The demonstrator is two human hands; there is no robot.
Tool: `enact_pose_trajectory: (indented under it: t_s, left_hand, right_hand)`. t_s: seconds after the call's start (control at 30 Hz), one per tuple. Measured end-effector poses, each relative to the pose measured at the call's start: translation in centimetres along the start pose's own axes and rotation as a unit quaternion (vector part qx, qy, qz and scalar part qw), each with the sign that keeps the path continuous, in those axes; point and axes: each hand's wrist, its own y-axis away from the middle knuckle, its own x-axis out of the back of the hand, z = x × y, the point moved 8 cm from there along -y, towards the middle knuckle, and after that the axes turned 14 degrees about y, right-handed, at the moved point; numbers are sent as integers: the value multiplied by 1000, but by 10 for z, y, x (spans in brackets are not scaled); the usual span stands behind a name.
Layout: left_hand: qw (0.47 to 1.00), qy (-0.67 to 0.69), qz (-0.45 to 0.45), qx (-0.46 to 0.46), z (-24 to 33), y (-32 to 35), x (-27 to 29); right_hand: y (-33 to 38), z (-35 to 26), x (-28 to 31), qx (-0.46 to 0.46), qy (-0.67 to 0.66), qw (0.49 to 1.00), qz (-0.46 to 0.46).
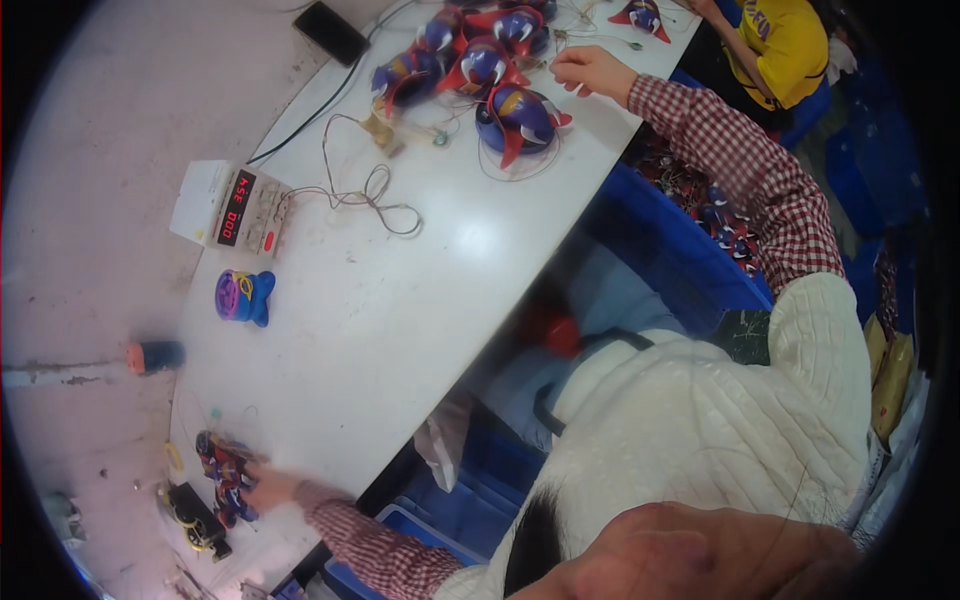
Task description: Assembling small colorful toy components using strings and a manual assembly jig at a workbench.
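At the lower left, my left hand [272,488] reaches to a small pile of red and dark blue parts [226,478]. Motion smears its fingers, so their grip cannot be made out. Toward the top, my right hand [595,70] hovers over the table edge with its fingers curled together; anything within them is hidden or too small to name. Just left of it lies a blue round toy shell with red fins [520,122], with a thin wire looped around it. Several similar shells [482,65] cluster behind, among thin wires and a small yellowish block [380,132].
A white table [330,370] runs along the wall. On it stand a white power supply with a red display [238,210], a blue-purple roll [245,297] and a black phone [330,33]. A blue bin of parts [690,230] is beside me. Another person in yellow [785,50] sits at upper right.
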Motion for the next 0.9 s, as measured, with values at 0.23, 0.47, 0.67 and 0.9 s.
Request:
enact_pose_trajectory:
  t_s: [0.23, 0.47, 0.67, 0.9]
  left_hand:
    - [601, 524, -591, -124, 439, 227, 91]
    - [671, 436, -535, -270, 590, 302, 87]
    - [673, 371, -571, -288, 558, 313, 79]
    - [574, 573, -558, -178, 503, 275, 83]
  right_hand:
    - [-21, -9, -49, 54, 89, 989, -107]
    - [27, -9, -80, 25, -59, 984, -163]
    - [80, -11, -92, 16, -254, 933, -255]
    - [90, -4, -71, 28, -261, 941, -212]
